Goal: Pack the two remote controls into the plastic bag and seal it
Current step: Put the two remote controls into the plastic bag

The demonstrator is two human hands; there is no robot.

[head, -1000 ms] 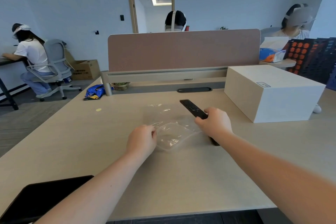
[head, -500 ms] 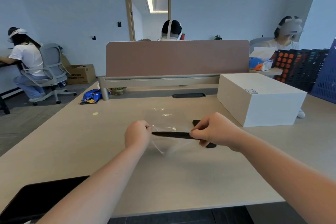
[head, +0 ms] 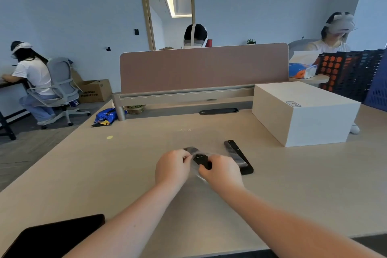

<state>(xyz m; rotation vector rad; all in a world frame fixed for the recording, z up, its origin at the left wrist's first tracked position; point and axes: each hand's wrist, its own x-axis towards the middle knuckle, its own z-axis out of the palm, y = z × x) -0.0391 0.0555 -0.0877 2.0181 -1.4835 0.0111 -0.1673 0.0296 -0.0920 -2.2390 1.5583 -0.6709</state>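
A black remote control (head: 201, 160) sits between my two hands, its upper part inside the clear plastic bag (head: 195, 153). My left hand (head: 172, 166) pinches the bag's left edge. My right hand (head: 221, 170) grips the remote's near end. The second black remote control (head: 238, 156) lies flat on the desk just right of my right hand, touching nothing. The bag is see-through and hard to trace; its outline is partly hidden by my fingers.
A white box (head: 301, 112) stands at the right on the wooden desk (head: 104, 174). A dark tablet (head: 52, 236) lies at the near left corner. A pink divider (head: 204, 67) closes the far edge. People sit beyond it and at the left.
The view has tilted up. My right hand has turned the remote from crosswise to pointing away and brought it into the bag, and my two hands have come closer together.
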